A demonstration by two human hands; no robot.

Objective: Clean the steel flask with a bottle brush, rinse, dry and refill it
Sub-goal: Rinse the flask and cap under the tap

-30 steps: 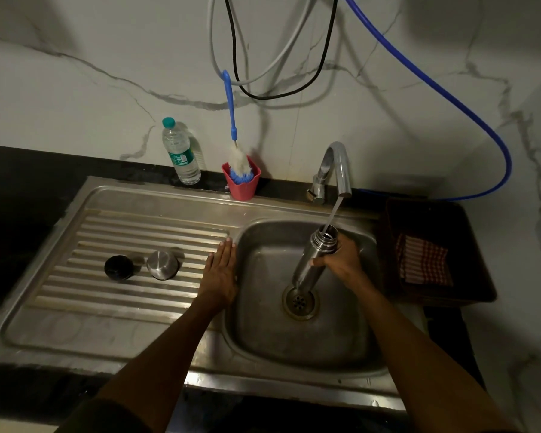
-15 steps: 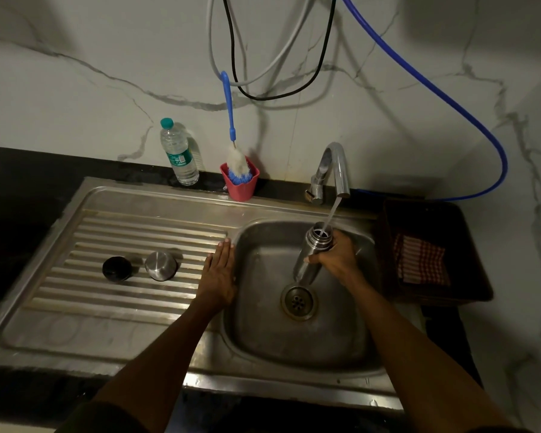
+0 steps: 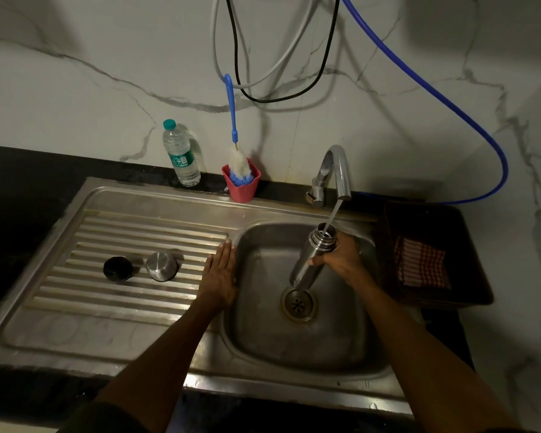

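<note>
My right hand (image 3: 341, 256) grips the steel flask (image 3: 311, 260) by its upper body, tilted over the sink basin (image 3: 263, 339). Its open threaded mouth sits under the tap (image 3: 338, 173), and a thin stream of water runs into it. My left hand (image 3: 219, 276) rests flat with straight fingers on the rim between drainboard and basin. The bottle brush (image 3: 233, 126), blue-handled with white bristles, stands in a red cup (image 3: 242, 185) at the back. A steel cap (image 3: 161, 266) and a black cap (image 3: 117, 268) lie on the drainboard (image 3: 75, 307).
A plastic water bottle (image 3: 180, 154) stands against the wall left of the red cup. A dark tray (image 3: 469, 276) holding a checked red cloth (image 3: 422, 267) sits right of the sink. A blue hose (image 3: 450, 107) and cables hang on the marble wall. The drain (image 3: 299, 304) lies below the flask.
The flask has shifted slightly under the running water, its mouth staying in the stream. My left hand has stayed put on the rim.
</note>
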